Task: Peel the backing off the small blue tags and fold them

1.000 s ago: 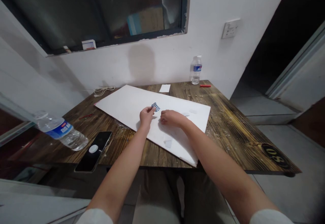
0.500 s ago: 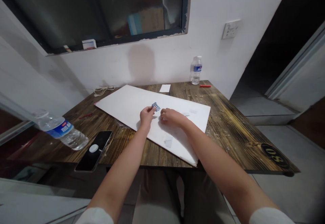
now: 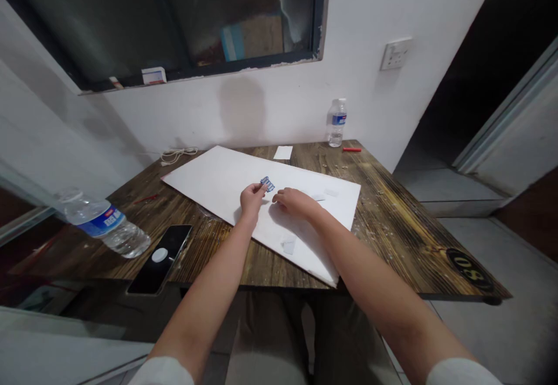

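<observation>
A small blue-and-white patterned piece is held just above a broad white board, pinched between the fingers of a person's left hand. Just beside it, the right hand hangs low over the board with its fingers bent; whether they grip anything is too small to tell. In the last half second the right fingers have edged slightly toward the left hand and straightened a little, while the left has kept its pinch, so the work appears to have altered little and the patterned piece is still in hand. Pale scraps lie on the board, one near its front edge and another beyond the right hand. The board rests aslant on a dark wooden table, with a phone and a large water bottle to the left and a smaller bottle standing at the back.
</observation>
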A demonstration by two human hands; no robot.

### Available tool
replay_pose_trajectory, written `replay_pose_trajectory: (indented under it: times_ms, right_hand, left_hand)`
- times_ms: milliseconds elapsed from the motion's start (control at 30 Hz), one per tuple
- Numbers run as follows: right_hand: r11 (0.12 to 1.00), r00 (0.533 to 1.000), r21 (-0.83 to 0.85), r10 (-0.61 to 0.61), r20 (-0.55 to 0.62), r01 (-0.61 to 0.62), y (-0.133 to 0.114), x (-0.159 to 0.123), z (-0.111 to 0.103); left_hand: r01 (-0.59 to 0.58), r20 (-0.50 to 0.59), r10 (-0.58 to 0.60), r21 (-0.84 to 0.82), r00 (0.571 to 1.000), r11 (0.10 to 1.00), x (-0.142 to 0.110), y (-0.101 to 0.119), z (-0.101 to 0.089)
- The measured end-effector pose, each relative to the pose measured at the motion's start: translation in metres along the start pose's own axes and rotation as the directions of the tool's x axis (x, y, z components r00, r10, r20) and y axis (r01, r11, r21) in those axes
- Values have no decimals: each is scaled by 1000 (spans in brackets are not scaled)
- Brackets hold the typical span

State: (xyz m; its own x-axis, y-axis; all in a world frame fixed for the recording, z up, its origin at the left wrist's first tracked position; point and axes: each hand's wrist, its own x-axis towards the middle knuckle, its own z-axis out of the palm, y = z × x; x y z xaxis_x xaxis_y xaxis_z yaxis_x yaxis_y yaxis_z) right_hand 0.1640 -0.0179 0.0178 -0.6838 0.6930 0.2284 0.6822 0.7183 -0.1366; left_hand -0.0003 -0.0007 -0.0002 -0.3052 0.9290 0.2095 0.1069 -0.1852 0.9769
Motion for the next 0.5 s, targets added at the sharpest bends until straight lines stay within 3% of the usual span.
replay_pose_trajectory:
  times_ms: [500]
  right_hand:
    - [999,998,-24,-25,-50,24,-1,-2,-2]
  left_hand:
    - [-3,2,3,-26,1000,1000,0,-1,1]
